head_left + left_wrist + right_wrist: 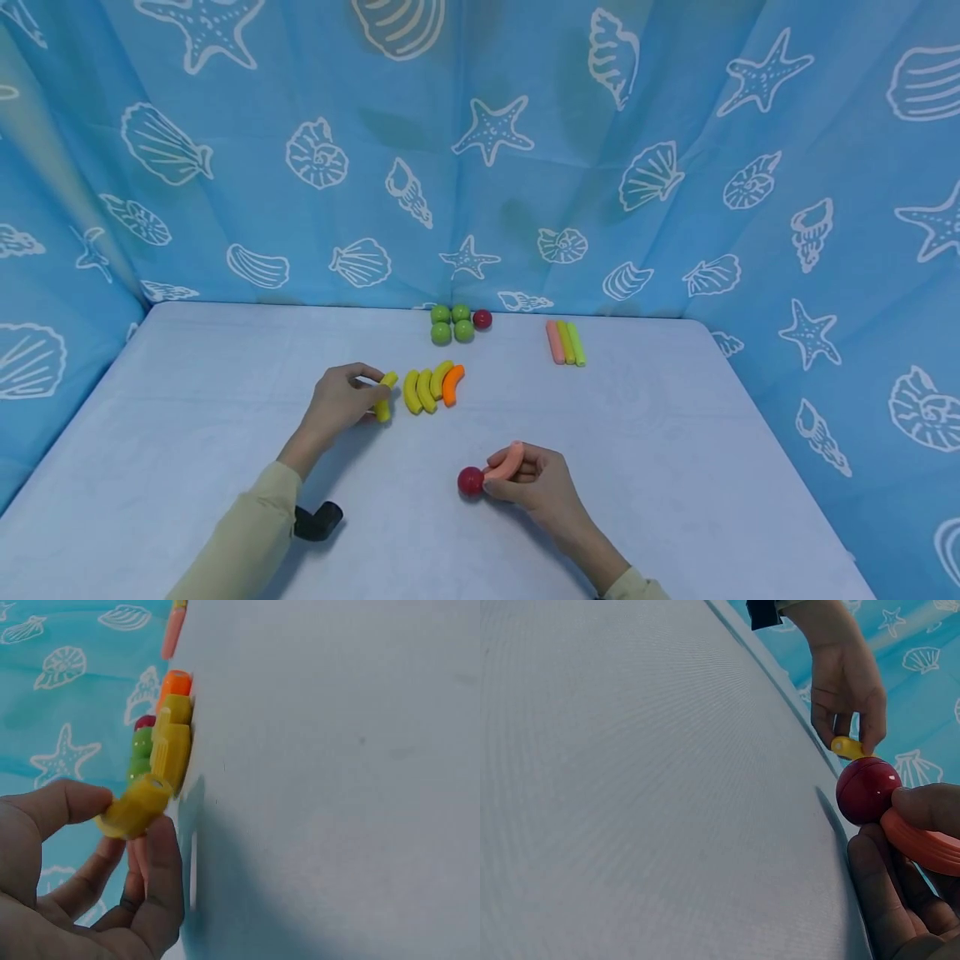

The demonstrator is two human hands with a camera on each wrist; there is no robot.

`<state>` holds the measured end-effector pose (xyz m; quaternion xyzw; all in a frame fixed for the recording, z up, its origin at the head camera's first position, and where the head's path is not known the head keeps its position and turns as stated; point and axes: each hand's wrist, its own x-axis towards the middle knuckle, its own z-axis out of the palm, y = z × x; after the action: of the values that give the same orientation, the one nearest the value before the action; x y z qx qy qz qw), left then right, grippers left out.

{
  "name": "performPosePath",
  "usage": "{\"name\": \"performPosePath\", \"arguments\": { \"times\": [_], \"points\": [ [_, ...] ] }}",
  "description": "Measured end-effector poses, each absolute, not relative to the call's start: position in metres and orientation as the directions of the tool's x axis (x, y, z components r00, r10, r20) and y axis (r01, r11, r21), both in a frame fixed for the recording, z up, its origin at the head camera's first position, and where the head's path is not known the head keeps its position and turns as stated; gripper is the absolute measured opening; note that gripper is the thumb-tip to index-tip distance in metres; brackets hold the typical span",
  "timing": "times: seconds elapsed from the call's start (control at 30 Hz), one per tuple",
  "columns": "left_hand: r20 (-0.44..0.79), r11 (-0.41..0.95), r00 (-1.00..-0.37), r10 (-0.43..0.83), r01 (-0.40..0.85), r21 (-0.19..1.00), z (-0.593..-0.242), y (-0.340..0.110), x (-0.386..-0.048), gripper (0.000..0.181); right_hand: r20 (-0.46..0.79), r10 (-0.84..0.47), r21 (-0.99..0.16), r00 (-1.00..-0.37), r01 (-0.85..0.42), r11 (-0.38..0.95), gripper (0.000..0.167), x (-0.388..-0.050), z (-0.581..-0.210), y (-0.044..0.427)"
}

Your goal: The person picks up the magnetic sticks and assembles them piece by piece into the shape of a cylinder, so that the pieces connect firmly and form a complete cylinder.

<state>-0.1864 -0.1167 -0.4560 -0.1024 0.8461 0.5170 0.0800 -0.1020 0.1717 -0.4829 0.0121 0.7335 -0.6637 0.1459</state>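
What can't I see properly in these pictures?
Head: part of the black thing, hidden by the left sleeve.
Head: middle of the held yellow banana, covered by the left hand.
Left wrist: parts of the green balls, behind other yellow bananas.
Right wrist: one end of the peach banana, past the right edge.

Blue curtain [540,67] with white seashell-and-starfish print behind and beside the white table [675,467]
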Motion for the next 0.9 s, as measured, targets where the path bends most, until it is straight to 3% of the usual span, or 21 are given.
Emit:
{"name": "performPosePath", "arguments": {
  "times": [0.3, 0.9],
  "points": [
    [-0.208, 0.297, -0.975, -0.075, -0.221, 0.929, -0.462, -0.12, -0.175, 0.033, -0.22, -0.176, -0.973, -0.96, 0.203, 0.111, 0.033, -0.101, -0.481, 0.171],
    [-0.169, 0.22, -0.985, -0.046, -0.175, 0.96, -0.464, -0.113, -0.141, 0.028, -0.213, -0.187, -0.974, -0.959, 0.194, 0.115, 0.034, -0.102, -0.486, 0.173]
  ]
}}
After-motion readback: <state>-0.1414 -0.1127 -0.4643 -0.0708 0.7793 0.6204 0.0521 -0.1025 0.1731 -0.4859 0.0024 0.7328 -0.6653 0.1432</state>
